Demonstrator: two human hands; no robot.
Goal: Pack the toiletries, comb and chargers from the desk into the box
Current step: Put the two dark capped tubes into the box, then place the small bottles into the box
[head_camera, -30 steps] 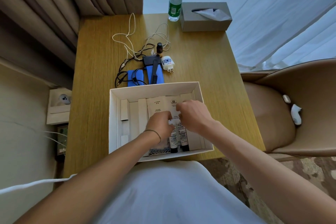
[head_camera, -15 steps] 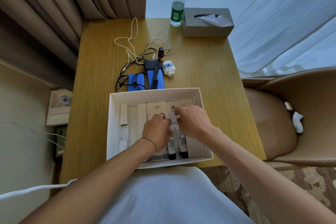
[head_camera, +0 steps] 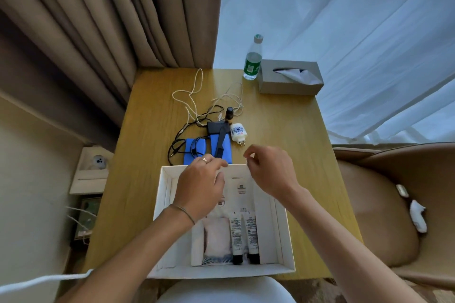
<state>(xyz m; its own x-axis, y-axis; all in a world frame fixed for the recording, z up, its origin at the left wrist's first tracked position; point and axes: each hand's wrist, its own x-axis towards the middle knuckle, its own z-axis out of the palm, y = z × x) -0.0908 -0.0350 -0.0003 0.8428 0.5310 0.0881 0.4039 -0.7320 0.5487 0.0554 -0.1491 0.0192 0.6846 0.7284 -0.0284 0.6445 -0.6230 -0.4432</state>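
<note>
We saw left hand (head_camera: 199, 189) and right hand (head_camera: 268, 172) over far edge of white box (head_camera: 283, 224), both grips loosely curled, holding nothing. Two tubes (head_camera: 243, 236) lay inside box; black comb (head_camera: 220, 142), white charger (head_camera: 238, 132), cables stayed on bench (head_camera: 283, 130).

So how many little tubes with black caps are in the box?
2. One tube and the other tube lie side by side at the near end of the box; the hands might hide more.
</note>
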